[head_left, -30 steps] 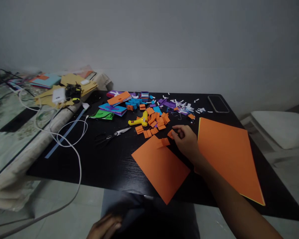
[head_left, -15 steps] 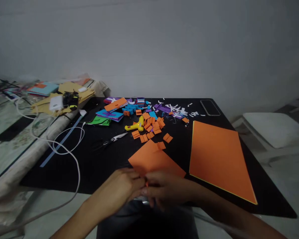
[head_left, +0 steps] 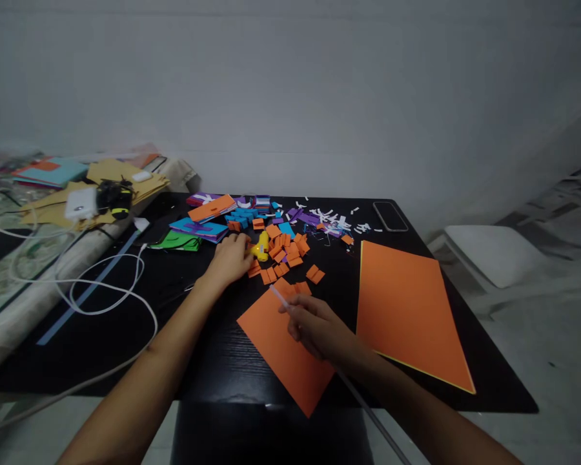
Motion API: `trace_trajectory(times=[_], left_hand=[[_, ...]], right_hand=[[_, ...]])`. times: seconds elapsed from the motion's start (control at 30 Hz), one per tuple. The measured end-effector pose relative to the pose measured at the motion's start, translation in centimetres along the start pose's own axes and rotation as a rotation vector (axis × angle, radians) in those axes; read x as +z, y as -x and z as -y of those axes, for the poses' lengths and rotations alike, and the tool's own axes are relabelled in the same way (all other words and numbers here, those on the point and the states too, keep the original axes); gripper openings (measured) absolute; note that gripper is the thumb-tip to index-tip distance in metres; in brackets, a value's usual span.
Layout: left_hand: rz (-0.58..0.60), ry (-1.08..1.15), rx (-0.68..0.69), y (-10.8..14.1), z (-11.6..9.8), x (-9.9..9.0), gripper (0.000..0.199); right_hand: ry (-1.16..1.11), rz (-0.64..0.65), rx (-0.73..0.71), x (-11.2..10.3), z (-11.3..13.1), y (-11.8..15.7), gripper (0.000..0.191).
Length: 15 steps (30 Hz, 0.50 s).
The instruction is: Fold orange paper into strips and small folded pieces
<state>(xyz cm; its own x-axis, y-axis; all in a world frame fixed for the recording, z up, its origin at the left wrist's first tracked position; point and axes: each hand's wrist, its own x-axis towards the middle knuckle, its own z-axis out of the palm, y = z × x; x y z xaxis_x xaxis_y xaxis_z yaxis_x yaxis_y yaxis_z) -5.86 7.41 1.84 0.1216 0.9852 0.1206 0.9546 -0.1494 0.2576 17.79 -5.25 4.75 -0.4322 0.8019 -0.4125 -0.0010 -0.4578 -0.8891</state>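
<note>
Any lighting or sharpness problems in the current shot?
Head view: dim light overall, a faint sheen on the black tabletop near its front edge; head view, right side: the white seat looks soft; head view, bottom: the right forearm looks darker than the left forearm.

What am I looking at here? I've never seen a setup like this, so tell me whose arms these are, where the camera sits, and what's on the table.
There is no machine here: these are a person's own bare arms. One camera, worn on the head, looks forward and down past them. The left hand is at a small yellow tool, shaped rather like a glue gun; whether it grips the tool is hard to tell. The right hand holds a long, thin, pale rod above an orange sheet on the black table. Small orange paper pieces lie beside the tool. To the right is a larger orange sheet with a yellow edge. Farther back are white paper scraps and what looks like a phone.
</note>
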Motion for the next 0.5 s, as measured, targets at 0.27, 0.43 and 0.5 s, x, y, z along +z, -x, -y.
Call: trace_trajectory(times=[0.27, 0.43, 0.5], left_hand=[[0.027, 0.033, 0.042, -0.3, 1.3, 2.1, 0.038], [-0.052, 0.085, 0.121, 0.3, 2.0, 1.2, 0.042], [-0.082, 0.149, 0.186, 0.8, 2.2, 0.6, 0.039]], right_hand=[[-0.095, -0.008, -0.014, 0.2, -0.2, -2.1, 0.024], [-0.073, -0.007, -0.014, 0.0, 0.3, -2.9, 0.023], [-0.068, -0.021, -0.013, -0.1, 0.8, -3.1, 0.024]])
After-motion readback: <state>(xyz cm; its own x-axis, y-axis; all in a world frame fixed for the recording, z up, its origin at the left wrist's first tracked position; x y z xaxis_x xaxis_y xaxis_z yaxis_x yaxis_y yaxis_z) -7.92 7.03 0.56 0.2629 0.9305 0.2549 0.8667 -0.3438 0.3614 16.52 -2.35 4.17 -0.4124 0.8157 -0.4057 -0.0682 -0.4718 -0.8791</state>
